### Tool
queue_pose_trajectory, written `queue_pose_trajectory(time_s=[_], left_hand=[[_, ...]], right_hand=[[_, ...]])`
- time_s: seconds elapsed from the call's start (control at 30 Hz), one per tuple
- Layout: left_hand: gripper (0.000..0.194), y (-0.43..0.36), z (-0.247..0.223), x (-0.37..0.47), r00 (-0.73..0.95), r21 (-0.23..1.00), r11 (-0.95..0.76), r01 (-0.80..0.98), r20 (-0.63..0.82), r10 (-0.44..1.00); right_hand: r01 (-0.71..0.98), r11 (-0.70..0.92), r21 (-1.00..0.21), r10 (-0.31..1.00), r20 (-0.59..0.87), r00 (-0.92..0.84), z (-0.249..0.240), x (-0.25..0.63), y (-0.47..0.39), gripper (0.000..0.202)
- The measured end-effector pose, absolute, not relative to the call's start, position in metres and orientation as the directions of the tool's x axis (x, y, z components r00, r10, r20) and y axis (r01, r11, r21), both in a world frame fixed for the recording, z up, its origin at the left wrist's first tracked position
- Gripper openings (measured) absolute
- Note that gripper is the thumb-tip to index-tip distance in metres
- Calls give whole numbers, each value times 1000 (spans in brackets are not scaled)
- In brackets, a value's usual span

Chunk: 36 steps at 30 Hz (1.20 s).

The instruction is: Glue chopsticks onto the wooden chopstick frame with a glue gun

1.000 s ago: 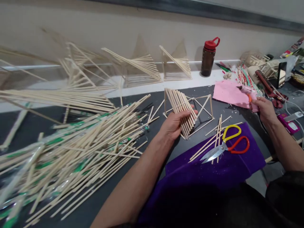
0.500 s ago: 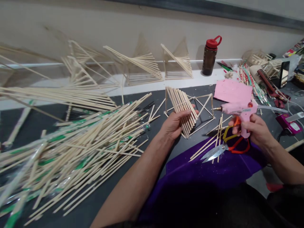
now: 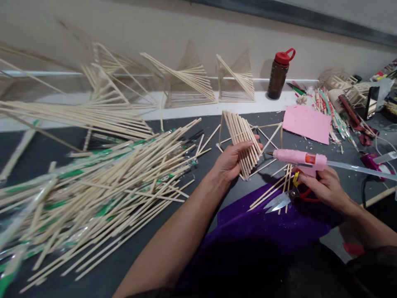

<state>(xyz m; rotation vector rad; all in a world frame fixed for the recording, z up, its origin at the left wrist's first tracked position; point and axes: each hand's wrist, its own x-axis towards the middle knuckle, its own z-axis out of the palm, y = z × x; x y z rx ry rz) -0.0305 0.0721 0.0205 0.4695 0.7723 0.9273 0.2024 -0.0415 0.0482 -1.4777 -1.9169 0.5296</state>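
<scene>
My left hand (image 3: 233,159) is closed around a slatted frame of thin wooden sticks (image 3: 241,138), its thumb across the slats. The frame's open, braced part stretches right over the dark table. In my right hand (image 3: 325,186) is a pink hot glue gun (image 3: 290,157) with a long clear glue stick (image 3: 356,169) out of its back. Its nozzle points left, close to the right edge of the slats; I cannot tell whether it touches. Below the gun lie scissors (image 3: 281,201) with yellow and orange handles, partly hidden by my right hand, among several loose sticks (image 3: 268,192).
A large pile of wooden sticks and wrappers (image 3: 124,186) covers the left side. Finished-looking twisted stick frames (image 3: 189,82) lean against the wall. A red-lidded bottle (image 3: 277,78), pink sheet (image 3: 307,124), phone (image 3: 372,101) and purple cloth (image 3: 242,215) are around.
My right hand has brought the glue gun left and down, turning its top toward me, with the nozzle now near the slats. My left hand keeps its hold on the stick frame.
</scene>
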Motion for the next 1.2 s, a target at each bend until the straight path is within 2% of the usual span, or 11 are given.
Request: queue_pose_trajectory(time_s=[0.27,0.43,0.73,1.03,1.2], left_hand=[[20,72,21,-31,379,645,539,-542,-385,842],[18,72,22,-30,386,645,534,-546,-371,844],[22,72,21,-31,379,633,545,-549,-393,838],[22,73,21,-31,389,629,557,-542,-400,830],[21,73,20,-31,377,629,548,-551,-398,836]], right_hand=[[731,303,-612,950,252,-183,46,198,-44,34],[745,293,-599,953,244,-179,45,194,-42,30],[740,340,-580,936,284,-207,47,191,-40,27],[770,425,-476,894,355,-274,45,193,-38,26],[788,411,-459,900,340,-271,42,194,-37,31]])
